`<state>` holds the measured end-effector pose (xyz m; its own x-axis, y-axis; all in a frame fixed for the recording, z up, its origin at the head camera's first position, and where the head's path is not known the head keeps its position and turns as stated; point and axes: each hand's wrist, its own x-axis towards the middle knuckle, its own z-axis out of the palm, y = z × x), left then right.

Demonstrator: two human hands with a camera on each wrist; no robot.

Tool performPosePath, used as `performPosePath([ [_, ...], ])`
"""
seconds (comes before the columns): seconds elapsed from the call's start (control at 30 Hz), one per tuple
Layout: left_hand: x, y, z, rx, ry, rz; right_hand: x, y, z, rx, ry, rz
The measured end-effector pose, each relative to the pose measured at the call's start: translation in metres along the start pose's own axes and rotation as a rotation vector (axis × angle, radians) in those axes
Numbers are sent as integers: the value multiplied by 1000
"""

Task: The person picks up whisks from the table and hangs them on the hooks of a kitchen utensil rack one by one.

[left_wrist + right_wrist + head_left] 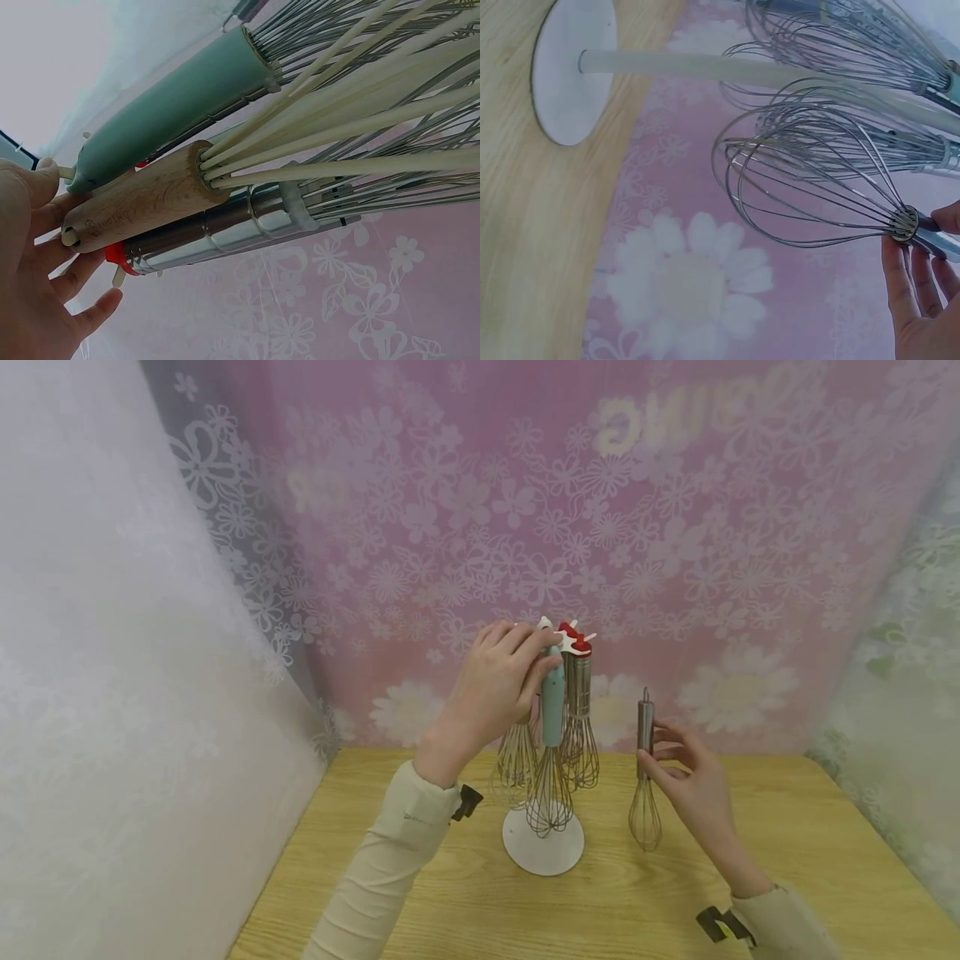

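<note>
Several whisks hang by their handle ends from a white whisk stand [543, 852]. Over the stand's top lies my left hand [501, 672], its fingers and thumb gripping around the hooks. Below that thumb hangs a teal-handled whisk [552, 706]. In the left wrist view, a wooden-handled whisk [150, 199] and a steel-handled whisk with a red end [217, 232] hang beside the fingers. To the right of the stand, my right hand [693, 781] pinches the handle of a small steel whisk [645, 727] between thumb and fingers. That whisk is upright, wires down, apart from the stand.
The stand's round base rests on a wood-grain table [420, 910]. A pink flowered backdrop [480, 527] rises behind it. Pale side panels border the table on the left [150, 693] and right [892, 693].
</note>
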<state>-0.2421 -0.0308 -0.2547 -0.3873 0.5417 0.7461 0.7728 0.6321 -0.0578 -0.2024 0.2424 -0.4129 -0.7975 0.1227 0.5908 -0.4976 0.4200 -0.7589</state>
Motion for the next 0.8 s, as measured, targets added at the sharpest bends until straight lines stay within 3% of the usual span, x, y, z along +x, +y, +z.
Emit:
performPosePath([
  [0.4,-1,2,1,51,-8,11,11,-43,8,95,1,-54],
  [0.8,-2,2,2,54,4,16,18,-69,15,84,-2,-87],
])
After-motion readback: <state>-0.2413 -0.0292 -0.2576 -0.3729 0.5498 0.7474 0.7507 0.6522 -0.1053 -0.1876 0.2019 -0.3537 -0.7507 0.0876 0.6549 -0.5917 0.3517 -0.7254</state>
